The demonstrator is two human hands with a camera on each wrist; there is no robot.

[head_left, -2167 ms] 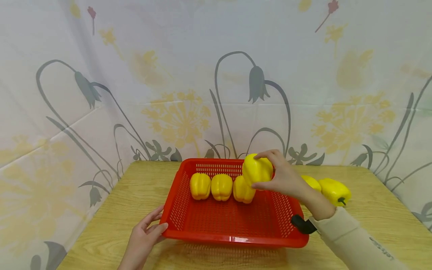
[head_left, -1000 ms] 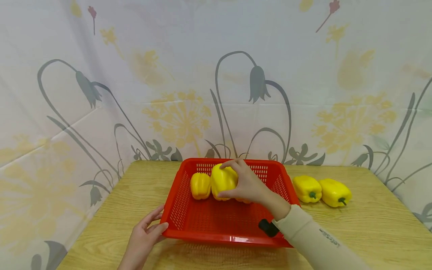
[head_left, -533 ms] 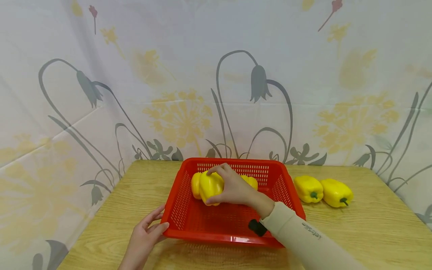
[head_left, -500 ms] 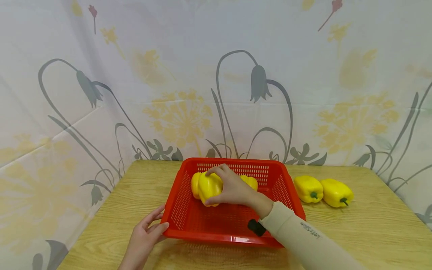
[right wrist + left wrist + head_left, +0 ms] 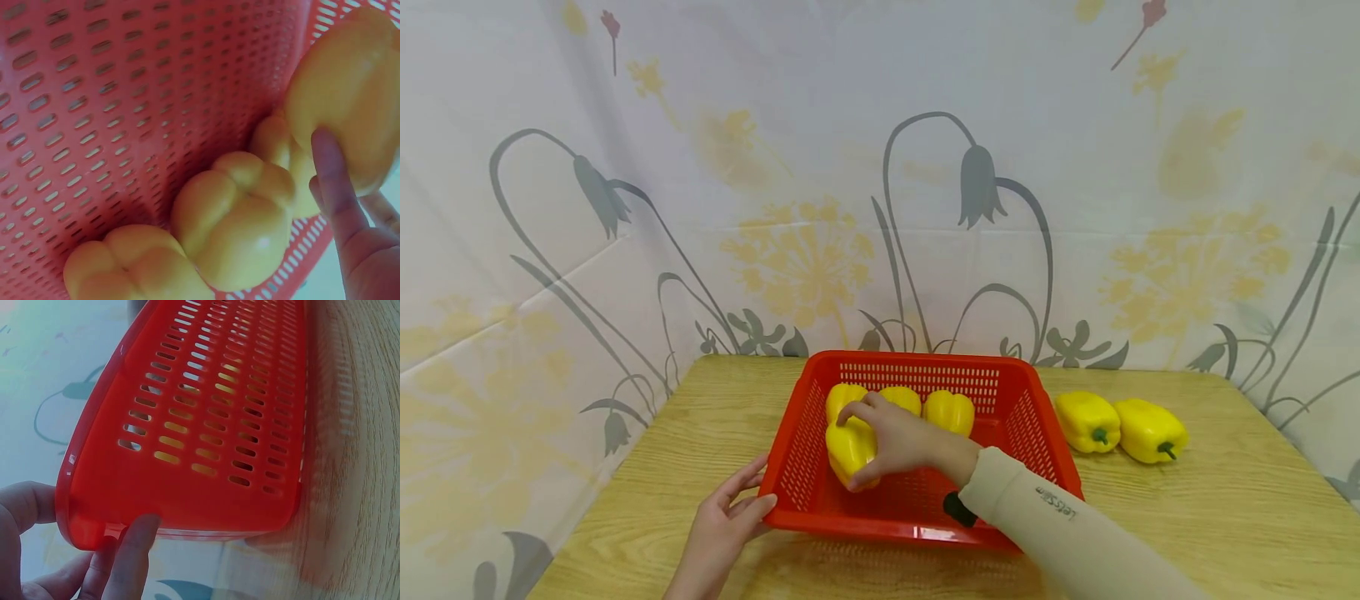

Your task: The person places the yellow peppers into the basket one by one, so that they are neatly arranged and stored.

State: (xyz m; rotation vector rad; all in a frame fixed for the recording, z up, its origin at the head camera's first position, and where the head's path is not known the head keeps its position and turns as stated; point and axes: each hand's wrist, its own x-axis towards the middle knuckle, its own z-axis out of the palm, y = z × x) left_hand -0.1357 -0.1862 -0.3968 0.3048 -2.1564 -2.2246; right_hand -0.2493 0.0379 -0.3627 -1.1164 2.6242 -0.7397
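Observation:
My right hand (image 5: 898,437) holds a yellow bell pepper (image 5: 850,452) between thumb and fingers, low in the left part of a red plastic basket (image 5: 917,532). In the right wrist view the held pepper (image 5: 350,94) appears at upper right, with the fingers curved round its side. Three other yellow peppers stand in a row along the basket's back wall: a left pepper (image 5: 844,400), a middle pepper (image 5: 901,399) partly behind my hand, and a right pepper (image 5: 950,412). My left hand (image 5: 722,521) grips the basket's front left corner, thumb on the rim and fingers outside.
Two yellow peppers with green stems, one nearer (image 5: 1087,422) and one farther right (image 5: 1150,430), lie on the wooden table (image 5: 1210,500) right of the basket. A flower-printed cloth (image 5: 850,167) hangs behind the table. A black object (image 5: 959,508) sits at the right wrist.
My right hand has carried the pepper from above the basket's right side leftward, then down and nearer, in front of the left pepper. The left hand stays on the basket corner.

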